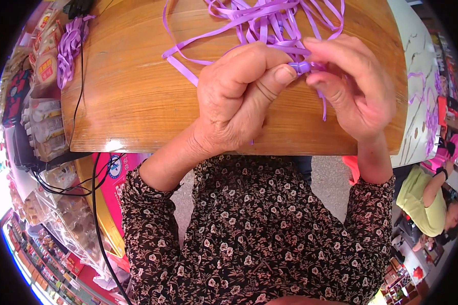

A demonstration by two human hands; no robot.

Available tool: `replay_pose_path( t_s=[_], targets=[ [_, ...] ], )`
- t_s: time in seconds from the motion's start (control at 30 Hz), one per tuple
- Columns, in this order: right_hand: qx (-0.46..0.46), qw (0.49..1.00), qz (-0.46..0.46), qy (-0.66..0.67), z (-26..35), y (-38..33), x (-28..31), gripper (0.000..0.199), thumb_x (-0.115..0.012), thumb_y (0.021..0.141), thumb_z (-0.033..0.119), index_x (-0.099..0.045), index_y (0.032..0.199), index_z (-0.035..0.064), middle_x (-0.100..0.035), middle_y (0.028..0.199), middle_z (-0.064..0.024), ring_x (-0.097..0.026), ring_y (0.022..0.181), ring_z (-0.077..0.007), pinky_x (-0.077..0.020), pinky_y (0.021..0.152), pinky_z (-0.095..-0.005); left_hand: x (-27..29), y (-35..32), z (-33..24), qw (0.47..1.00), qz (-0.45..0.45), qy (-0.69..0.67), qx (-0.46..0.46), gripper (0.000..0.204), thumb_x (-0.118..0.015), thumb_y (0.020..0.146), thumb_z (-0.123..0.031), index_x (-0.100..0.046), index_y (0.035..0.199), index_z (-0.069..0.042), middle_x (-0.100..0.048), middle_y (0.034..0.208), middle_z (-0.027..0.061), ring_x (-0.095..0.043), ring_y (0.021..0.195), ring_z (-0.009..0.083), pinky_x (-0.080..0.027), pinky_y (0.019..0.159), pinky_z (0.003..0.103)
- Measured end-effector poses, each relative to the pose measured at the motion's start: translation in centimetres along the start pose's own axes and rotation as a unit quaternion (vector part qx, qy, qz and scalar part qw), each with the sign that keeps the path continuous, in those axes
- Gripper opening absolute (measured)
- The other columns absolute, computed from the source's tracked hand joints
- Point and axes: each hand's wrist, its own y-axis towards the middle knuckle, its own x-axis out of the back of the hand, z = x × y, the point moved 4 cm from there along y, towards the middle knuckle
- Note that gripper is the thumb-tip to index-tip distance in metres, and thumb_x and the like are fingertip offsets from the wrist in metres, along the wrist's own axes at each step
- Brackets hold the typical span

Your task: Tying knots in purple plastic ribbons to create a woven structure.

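Note:
Between thumb and bent index finger, my left hand (239, 94) pinches a small purple plastic clip (301, 66). My right hand (359, 84) is curled close on the other side of the clip, its thumb and index fingertip a little apart. A piece of purple ribbon (324, 108) runs into the curled right fingers and hangs below its thumb; the exact hold is partly hidden. Beyond both hands lies a tangled heap of flat purple ribbon (262, 25), with one folded length reaching out to the left.
The wooden table (132, 96) has a bundle of purple ribbon (74, 48) and a black cable (81, 76) at its left. Packaged goods (46, 119) stand beside it. At right is a white marbled surface (414, 51) with more ribbon; a person in yellow-green (425, 198) sits near it.

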Motion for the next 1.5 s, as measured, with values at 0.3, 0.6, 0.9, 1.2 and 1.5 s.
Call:
replay_pose_path(
  t_s=[0.3, 0.6, 0.9, 1.2, 1.5],
  targets=[
    [0.128, 0.989, 0.0, -0.073, 0.3, 0.0, 0.6, 0.019, -0.065, 0.075, -0.002, -0.062, 0.092, -0.0078, -0.059, 0.08, -0.0129, -0.055, 0.067, -0.0205, -0.0439, 0.056, -0.0272, -0.5, 0.1, 0.3, 0.998, 0.015, -0.044, 0.036, 0.004, -0.062, 0.082, -0.003, -0.061, 0.082, 0.0, -0.057, 0.068, 0.0058, -0.053, 0.061, 0.017, -0.043, 0.057, 0.027],
    [0.101, 0.995, -0.002, -0.028, 0.7, -1.1, -0.1, 0.013, -0.063, 0.079, 0.0, -0.057, 0.089, -0.0063, -0.055, 0.079, -0.0133, -0.05, 0.064, -0.0174, -0.0378, 0.054, -0.026, -0.4, -0.1, -1.0, 0.993, 0.043, 0.078, -0.082, 0.008, -0.067, 0.077, -0.003, -0.061, 0.083, -0.002, -0.051, 0.063, 0.0068, -0.051, 0.054, 0.017, -0.039, 0.047, 0.027],
    [0.013, 0.997, 0.005, 0.08, 0.8, -1.6, -0.8, 0.009, -0.056, 0.084, -0.001, -0.054, 0.092, -0.0052, -0.053, 0.08, -0.0107, -0.045, 0.066, -0.0143, -0.0364, 0.058, -0.0263, -0.3, -0.7, -1.1, 0.979, -0.008, 0.09, -0.185, 0.017, -0.069, 0.069, -0.005, -0.061, 0.084, -0.002, -0.047, 0.061, 0.0049, -0.049, 0.047, 0.0181, -0.037, 0.042, 0.028],
    [-0.195, 0.953, 0.018, 0.233, 0.5, -1.8, -1.3, 0.011, -0.057, 0.087, 0.007, -0.053, 0.088, -0.0029, -0.051, 0.079, -0.0077, -0.045, 0.063, -0.0085, -0.0354, 0.052, -0.0181, -0.1, -0.8, -1.0, 0.959, 0.062, 0.166, -0.223, 0.016, -0.064, 0.08, -0.001, -0.06, 0.095, 0.003, -0.054, 0.066, 0.0081, -0.049, 0.052, 0.0163, -0.038, 0.045, 0.026],
    [-0.251, 0.921, 0.049, 0.293, -1.8, -1.2, -0.8, 0.012, -0.054, 0.09, 0.009, -0.056, 0.093, -0.0025, -0.056, 0.083, -0.0044, -0.05, 0.069, -0.0068, -0.0395, 0.059, -0.018, -0.7, 0.4, -0.1, 0.976, 0.001, 0.143, -0.163, 0.01, -0.065, 0.077, -0.006, -0.058, 0.083, -0.001, -0.051, 0.064, 0.0065, -0.049, 0.052, 0.0195, -0.038, 0.046, 0.029]
  ],
)
